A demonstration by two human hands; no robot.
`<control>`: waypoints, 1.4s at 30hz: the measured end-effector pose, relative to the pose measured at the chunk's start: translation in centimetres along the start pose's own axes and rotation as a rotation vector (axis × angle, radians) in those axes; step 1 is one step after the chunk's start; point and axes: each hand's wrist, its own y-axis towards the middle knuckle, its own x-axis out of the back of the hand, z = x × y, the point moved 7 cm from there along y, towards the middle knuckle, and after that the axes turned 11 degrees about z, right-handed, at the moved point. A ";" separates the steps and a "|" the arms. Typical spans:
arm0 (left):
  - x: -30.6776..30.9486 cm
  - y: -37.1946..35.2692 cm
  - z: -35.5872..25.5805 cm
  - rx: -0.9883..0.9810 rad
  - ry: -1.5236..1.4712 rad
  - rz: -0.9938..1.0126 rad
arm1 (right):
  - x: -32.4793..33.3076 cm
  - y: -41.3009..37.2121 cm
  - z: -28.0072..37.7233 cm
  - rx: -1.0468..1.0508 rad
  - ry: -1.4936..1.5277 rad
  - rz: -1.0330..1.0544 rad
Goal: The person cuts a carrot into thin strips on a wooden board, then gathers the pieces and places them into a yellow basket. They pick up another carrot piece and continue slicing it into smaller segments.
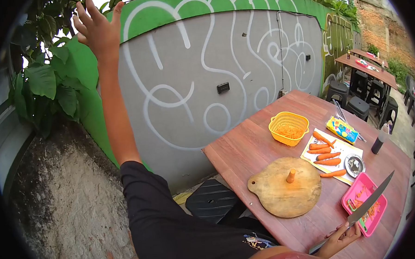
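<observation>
My left hand (99, 32) is raised high at the upper left with its fingers spread, holding nothing. At the lower right, my right hand (339, 240) grips a large kitchen knife (373, 196), its blade slanting up and away over a pink basket (381, 210) with orange and green scraps inside. To the left of the knife lies a round wooden cutting board (275, 191) with a handle. A short carrot piece (291, 176) stands upright on it. Several whole carrots (328, 155) rest on paper beyond the board.
On the reddish wooden table (236, 151) stand a yellow basket (282, 138) of shredded carrot, a metal ashtray (355, 165), a yellow-blue packet (342, 130) and a bottle of dark liquid (379, 143). A black stool (211, 201) sits beside the table. A painted wall (179, 112) runs behind.
</observation>
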 end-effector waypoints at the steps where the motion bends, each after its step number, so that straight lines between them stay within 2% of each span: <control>1: 0.7 -2.1 -1.9 -0.037 -0.031 0.000 | 0.2 -0.3 0.1 -0.012 0.033 -0.019; 3: 2.0 -6.3 -4.3 -0.085 -0.080 0.046 | 0.5 -0.3 0.7 -0.041 0.067 -0.044; 5: 1.2 -10.8 -7.1 -0.202 -0.305 0.388 | 0.3 -0.4 1.7 -0.054 0.092 -0.063; 6: 1.8 -12.9 -8.3 -0.209 -0.356 0.435 | 0.3 -0.4 1.9 -0.045 0.091 -0.051; 8: 1.6 -17.9 -11.5 -0.164 -0.777 0.850 | -0.4 -0.7 2.8 -0.046 0.126 -0.031; 10: 4.6 -22.7 -15.7 -0.174 -0.963 0.965 | -0.8 -0.6 2.9 -0.022 0.156 0.041; 14: 10.7 -32.5 -23.5 -0.546 -1.106 1.379 | -1.5 -1.0 2.4 -0.049 0.128 0.076; 16: 13.4 -36.6 -26.3 -0.593 -1.302 1.524 | -1.8 -1.1 2.4 -0.072 0.115 0.084; 19: 16.8 -40.4 -30.2 -0.592 -1.489 1.549 | -2.0 -0.9 2.0 -0.077 0.088 0.098; 21: 17.0 -41.6 -32.1 -0.199 -1.648 1.635 | -2.1 -0.9 1.7 -0.094 0.060 0.112; 22: 17.5 -42.1 -33.1 -0.193 -1.656 1.642 | -2.3 -0.8 1.5 -0.104 0.049 0.130; 24: 17.5 -43.2 -34.7 0.051 -1.747 1.729 | -2.6 -0.7 1.1 -0.122 0.036 0.139; 25: 17.5 -43.4 -35.3 0.143 -1.750 1.706 | -2.7 -0.7 0.8 -0.142 0.029 0.147; 29: 17.1 -44.0 -37.3 0.112 -1.737 1.770 | -3.0 -0.5 0.1 -0.159 -0.050 0.150; 31: 16.4 -43.7 -37.8 0.182 -1.779 1.708 | -2.9 -0.4 -0.3 -0.159 -0.084 0.166; 35: 15.2 -42.8 -39.4 0.192 -1.843 1.599 | -2.6 -0.3 -1.2 -0.148 -0.192 0.187; 38: 14.2 -41.9 -40.8 0.082 -1.880 1.516 | -2.8 0.0 -1.2 -0.131 -0.227 0.183; 40: 15.3 -42.4 -42.4 -0.310 -1.889 1.733 | -2.8 0.0 -1.2 -0.143 -0.202 0.167; 42: 16.4 -42.6 -43.1 -0.348 -1.934 1.754 | -3.0 0.0 -1.1 -0.179 -0.166 0.176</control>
